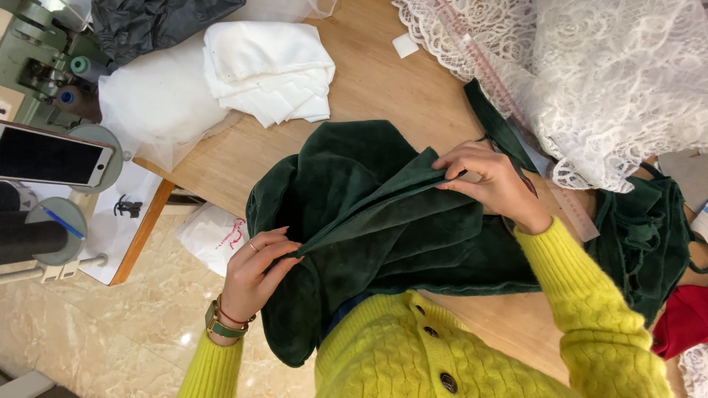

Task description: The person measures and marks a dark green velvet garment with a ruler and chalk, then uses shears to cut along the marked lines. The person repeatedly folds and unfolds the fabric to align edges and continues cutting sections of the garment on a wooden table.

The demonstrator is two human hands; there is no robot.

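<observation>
A dark green velvet garment (369,214) lies bunched over the near edge of a wooden table (376,81). My left hand (258,269) pinches a folded edge of the velvet at its lower left, off the table's edge. Farther right, my right hand (487,177) pinches the same fold, and the edge runs taut between the two hands. I wear yellow knitted sleeves, a ring, and a green watch with a red band on the left wrist. More green fabric (649,228) trails to the right.
White lace (605,74) with a measuring tape (487,74) on it covers the table's far right. A folded white cloth (265,66) and sheer white fabric (155,103) lie at the far left. A phone (51,155) and a sewing machine (37,59) stand left; red cloth (682,320) lies right.
</observation>
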